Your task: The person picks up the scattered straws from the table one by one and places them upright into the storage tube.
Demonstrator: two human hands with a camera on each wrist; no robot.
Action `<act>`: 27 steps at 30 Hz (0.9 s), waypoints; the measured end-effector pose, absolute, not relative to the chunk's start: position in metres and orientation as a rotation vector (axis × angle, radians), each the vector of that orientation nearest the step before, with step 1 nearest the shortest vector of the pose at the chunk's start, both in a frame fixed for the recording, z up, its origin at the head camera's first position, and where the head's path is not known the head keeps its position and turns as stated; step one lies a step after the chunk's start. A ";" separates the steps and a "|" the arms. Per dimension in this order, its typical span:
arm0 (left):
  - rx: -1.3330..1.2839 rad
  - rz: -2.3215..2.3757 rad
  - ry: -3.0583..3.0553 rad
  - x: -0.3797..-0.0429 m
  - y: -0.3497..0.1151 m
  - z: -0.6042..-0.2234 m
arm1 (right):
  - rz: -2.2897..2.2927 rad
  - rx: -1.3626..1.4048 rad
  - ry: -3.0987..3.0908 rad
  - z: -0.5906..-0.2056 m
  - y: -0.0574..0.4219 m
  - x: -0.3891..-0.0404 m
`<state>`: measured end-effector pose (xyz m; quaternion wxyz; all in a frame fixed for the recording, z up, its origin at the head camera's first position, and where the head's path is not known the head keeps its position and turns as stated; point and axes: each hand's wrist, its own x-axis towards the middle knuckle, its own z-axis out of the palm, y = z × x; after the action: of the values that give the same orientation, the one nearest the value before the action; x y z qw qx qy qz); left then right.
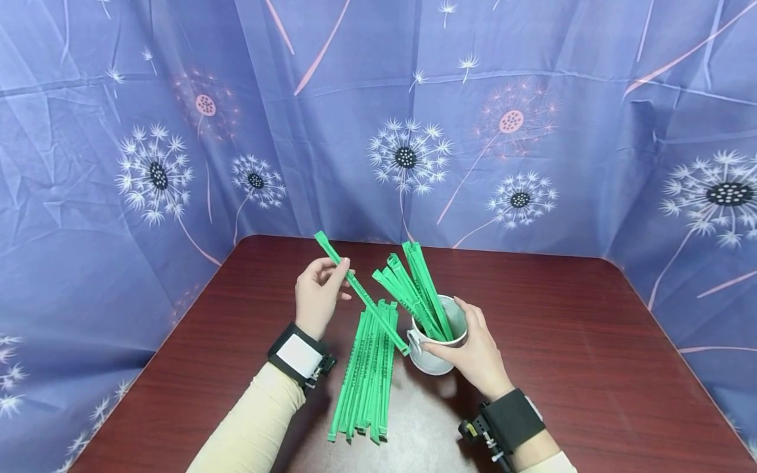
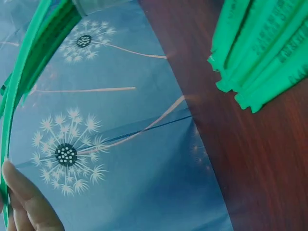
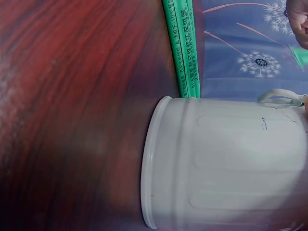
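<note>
My left hand (image 1: 318,292) pinches one straw in a green paper wrapper (image 1: 362,294) between thumb and fingers. That straw slants down to the right, its lower end close beside the small white metal bucket (image 1: 434,363). My right hand (image 1: 480,355) grips the bucket around its right side, thumb along the near rim. Several green wrapped straws (image 1: 416,292) stand in the bucket, leaning left. A pile of the same straws (image 1: 363,381) lies on the table between the hands. In the right wrist view the bucket's ribbed wall (image 3: 240,159) and side handle (image 3: 281,95) show.
The dark red wooden table (image 1: 591,341) has rounded far corners. Behind it and along both sides hangs a blue cloth (image 1: 331,144) with dandelion prints. Each wrist wears a black strap with a small camera, the left strap (image 1: 298,355) and the right strap (image 1: 513,420).
</note>
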<state>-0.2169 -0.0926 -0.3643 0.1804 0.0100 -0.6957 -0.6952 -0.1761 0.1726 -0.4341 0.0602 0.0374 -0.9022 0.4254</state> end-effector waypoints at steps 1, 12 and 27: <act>0.023 -1.982 -1.931 -0.217 -0.093 -0.364 | 1.289 0.112 -2.732 -0.434 0.173 -0.176; -0.017 -2.007 -1.727 -0.215 -0.093 -0.356 | 1.301 0.119 -2.728 -0.434 0.173 -0.177; -0.064 -1.809 -1.988 -0.211 -0.081 -0.363 | 1.299 0.113 -2.730 -0.435 0.172 -0.177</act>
<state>-0.2110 -0.0812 -0.3625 0.2246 -0.0230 -0.7204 -0.6558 -0.1768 0.1723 -0.4347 0.0578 0.0373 -0.9009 0.4286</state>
